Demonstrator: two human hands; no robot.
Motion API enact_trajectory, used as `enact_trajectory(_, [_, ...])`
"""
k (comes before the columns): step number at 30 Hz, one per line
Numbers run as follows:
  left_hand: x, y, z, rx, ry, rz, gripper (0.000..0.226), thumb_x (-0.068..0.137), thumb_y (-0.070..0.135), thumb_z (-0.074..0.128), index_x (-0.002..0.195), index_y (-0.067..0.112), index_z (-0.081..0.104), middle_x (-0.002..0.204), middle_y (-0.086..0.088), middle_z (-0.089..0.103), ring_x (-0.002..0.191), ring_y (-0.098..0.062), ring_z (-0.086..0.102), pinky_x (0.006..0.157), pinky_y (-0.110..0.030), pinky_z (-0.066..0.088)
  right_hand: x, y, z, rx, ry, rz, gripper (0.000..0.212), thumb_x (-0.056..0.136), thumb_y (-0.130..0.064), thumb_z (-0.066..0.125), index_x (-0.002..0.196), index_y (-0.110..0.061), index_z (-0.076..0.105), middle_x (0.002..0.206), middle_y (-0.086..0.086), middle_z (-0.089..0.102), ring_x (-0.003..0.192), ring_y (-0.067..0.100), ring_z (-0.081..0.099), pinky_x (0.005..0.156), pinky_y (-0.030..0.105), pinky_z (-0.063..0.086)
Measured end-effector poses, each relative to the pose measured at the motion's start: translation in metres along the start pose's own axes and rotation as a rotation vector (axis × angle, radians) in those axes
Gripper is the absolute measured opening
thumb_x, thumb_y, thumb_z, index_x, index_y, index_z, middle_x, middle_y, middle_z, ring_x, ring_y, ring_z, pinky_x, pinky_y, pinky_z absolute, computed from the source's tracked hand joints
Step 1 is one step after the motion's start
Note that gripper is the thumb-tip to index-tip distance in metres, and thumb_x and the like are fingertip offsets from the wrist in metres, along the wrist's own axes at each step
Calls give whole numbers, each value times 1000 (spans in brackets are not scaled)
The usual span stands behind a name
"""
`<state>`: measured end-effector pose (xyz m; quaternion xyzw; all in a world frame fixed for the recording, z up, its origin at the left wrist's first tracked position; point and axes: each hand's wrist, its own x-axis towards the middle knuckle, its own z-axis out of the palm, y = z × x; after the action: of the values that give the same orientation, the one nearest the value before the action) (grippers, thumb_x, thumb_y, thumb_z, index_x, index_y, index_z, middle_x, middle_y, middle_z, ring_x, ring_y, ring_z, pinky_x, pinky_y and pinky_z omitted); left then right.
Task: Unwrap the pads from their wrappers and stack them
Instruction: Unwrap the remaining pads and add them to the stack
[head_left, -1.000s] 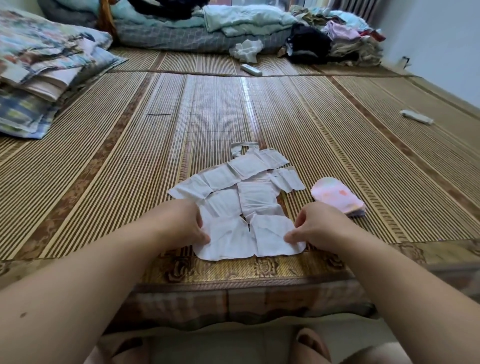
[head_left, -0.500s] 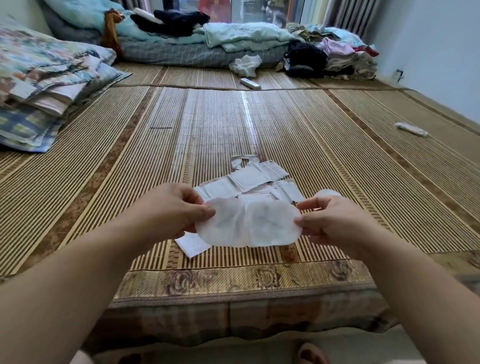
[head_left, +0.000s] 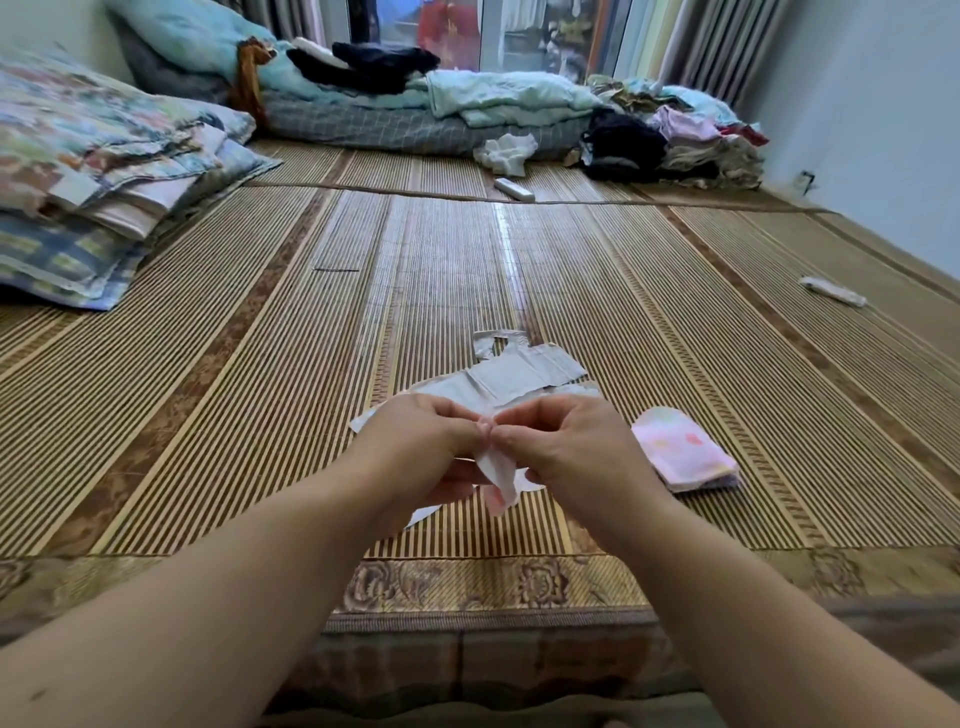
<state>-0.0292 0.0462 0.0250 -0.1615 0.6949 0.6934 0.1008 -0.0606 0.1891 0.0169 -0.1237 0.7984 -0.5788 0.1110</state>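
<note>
Bamboo matting (head_left: 260, 415) covers the bed, with folded bedding (head_left: 104, 171) at the far left and a heap of clothes (head_left: 675, 140) by the curtains. Both forearms reach in from the lower corners and meet above the mat's near edge, where the left hand (head_left: 421, 441) and right hand (head_left: 566, 452) touch fingertip to fingertip, each pinching the top of a white pad (head_left: 498, 475) that hangs folded below them. Loose white pieces (head_left: 519, 371) lie spread on the mat just behind the hands, and a small pink stack (head_left: 685, 457) sits just beside the right hand.
</note>
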Motion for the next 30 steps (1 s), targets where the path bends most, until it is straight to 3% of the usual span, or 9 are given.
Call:
enact_trajectory(5, [0,1,-1,-103,-43,-67,15,89,18,58,84,5,65,61,-7,68,46,-13,59,49,-23,43,-2,-2,0,-98,-53,-50,22,87,-8,55,85,-18,75,80,-1,75,75,6,69,67,20,50])
enact_trajectory(7, [1,-1,0,-102,-46,-78,9,89,13,59,89,5,62,64,-8,69,45,-12,61,46,-20,45,-5,-2,-2,-70,-77,-39,28,85,-1,52,90,-20,72,81,-1,74,75,4,68,68,18,50])
enact_trajectory(10, [3,-1,0,-164,-25,-93,6,87,0,55,86,4,58,57,-8,66,40,-12,61,38,-17,46,-8,5,-4,-78,-73,-34,34,80,-2,60,107,-24,62,94,-1,69,85,9,66,72,23,52])
enact_trajectory(13, [4,1,3,-297,-35,-93,7,89,2,53,87,5,59,59,-8,66,45,-14,63,40,-17,48,-11,16,-1,-293,-80,-79,48,75,-22,75,118,-31,55,108,-11,61,99,2,57,81,22,50])
enact_trajectory(17, [4,3,10,-397,-90,-69,11,91,11,53,92,5,62,71,-9,69,54,-13,66,45,-19,50,-8,22,-7,-401,76,-185,3,84,-20,66,83,-23,64,74,-9,64,67,7,56,57,23,43])
enact_trajectory(20, [5,2,14,-193,-95,-23,20,92,25,54,100,9,62,80,-5,68,66,-17,68,57,-26,48,3,23,-38,-305,251,-127,14,83,-11,62,72,-20,60,63,-6,58,57,11,53,52,26,42])
enact_trajectory(22, [4,-1,14,36,-62,25,20,90,28,58,102,12,63,86,-3,71,71,-17,70,63,-29,48,12,25,-68,-233,327,-5,2,88,-18,61,87,-19,62,75,-1,63,67,14,59,55,26,47])
enact_trajectory(26, [3,-13,11,590,-9,235,14,86,35,63,98,28,65,86,6,72,75,-6,71,75,-33,59,26,49,-126,-197,439,253,38,86,-18,66,121,-14,54,105,10,63,90,30,64,69,42,56])
enact_trajectory(30, [2,-20,5,750,6,282,12,83,39,66,94,33,66,81,13,69,74,-3,66,72,-30,59,32,70,-142,-211,395,381,24,87,-13,65,110,-6,63,104,17,67,89,31,66,64,42,58])
